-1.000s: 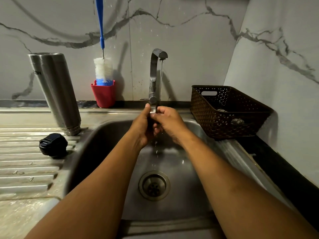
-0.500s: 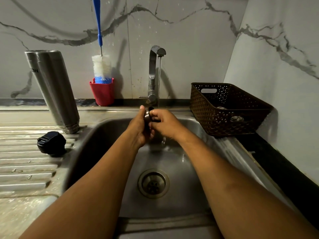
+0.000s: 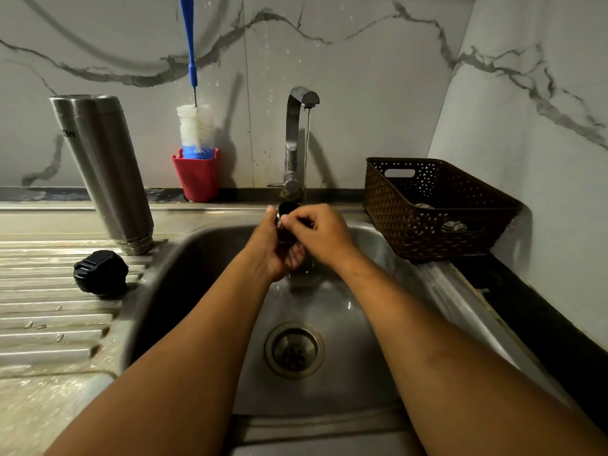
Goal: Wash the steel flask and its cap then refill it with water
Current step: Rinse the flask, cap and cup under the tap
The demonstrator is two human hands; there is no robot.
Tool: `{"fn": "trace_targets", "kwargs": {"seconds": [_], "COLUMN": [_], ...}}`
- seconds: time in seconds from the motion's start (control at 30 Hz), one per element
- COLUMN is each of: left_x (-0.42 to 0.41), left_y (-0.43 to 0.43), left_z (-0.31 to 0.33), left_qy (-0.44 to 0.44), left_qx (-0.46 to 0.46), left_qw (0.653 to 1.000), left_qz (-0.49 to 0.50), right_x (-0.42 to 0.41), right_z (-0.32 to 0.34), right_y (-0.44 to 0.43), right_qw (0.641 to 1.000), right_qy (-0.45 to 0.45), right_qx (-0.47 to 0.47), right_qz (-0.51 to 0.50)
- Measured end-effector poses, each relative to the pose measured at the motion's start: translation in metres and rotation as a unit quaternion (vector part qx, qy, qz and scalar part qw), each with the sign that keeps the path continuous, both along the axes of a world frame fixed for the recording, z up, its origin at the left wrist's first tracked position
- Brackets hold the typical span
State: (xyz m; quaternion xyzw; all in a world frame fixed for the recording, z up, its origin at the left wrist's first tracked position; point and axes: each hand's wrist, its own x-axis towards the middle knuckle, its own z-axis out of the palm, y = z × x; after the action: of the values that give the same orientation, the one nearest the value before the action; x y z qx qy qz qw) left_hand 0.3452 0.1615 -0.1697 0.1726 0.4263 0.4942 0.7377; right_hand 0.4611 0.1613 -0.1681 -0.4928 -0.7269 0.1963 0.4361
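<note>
Left hand [image 3: 274,250] and right hand [image 3: 320,235] close together, fingers [image 3: 297,219] of both curled.

1 flask [image 3: 102,172] | 2 cap pieces [image 3: 100,273] [image 3: 288,208] | 1 brush [image 3: 195,126] | 1 basket [image 3: 388,195] | 2 hands [image 3: 274,253] [image 3: 320,235]

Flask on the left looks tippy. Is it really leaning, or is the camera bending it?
Head view: probably the wide-angle lens, which bends things near the edges, so the flask looks tilted; head view again: the light is dim, and the brush and tap throw soft shadows on the wall.
</note>
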Motion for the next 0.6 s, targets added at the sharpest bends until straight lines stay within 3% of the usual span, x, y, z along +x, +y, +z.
{"fn": "trace_targets", "kwargs": {"seconds": [0.03,0.1,0.17,0.23,0.43,0.6], "left_x": [0.001,0.001,-0.003,-0.004,-0.008,-0.006], "left_y": [-0.001,0.0,0.002,0.002,-0.003,-0.003], "left_z": [-0.001,-0.003,-0.004,-0.002,0.0,-0.001], "left_qy": [-0.015,-0.039,-0.059,-0.06,-0.087,-0.052], "left_qx": [-0.02,-0.051,-0.062,-0.066,-0.062,-0.062], "left_qw": [1.0,0.998,0.996,0.996,0.994,0.996], "left_qz": [-0.006,-0.015,-0.019,-0.021,-0.035,-0.036], "right_x": [0.002,0.008,0.012,0.014,0.004,0.009], "right_z": [0.0,-0.001,-0.004,-0.006,0.004,0.003], "right_y": [0.0,0.002,0.0,-0.003,-0.006,-0.004], "right_qw": [0.999,0.995,0.981,0.966,0.957,0.946], "right_qy": [0.014,-0.061,-0.189,-0.254,-0.289,-0.315], "right_qx": [0.029,0.063,0.019,-0.012,0.02,-0.01], "right_qz": [-0.016,-0.037,-0.029,-0.039,-0.013,-0.076]}}
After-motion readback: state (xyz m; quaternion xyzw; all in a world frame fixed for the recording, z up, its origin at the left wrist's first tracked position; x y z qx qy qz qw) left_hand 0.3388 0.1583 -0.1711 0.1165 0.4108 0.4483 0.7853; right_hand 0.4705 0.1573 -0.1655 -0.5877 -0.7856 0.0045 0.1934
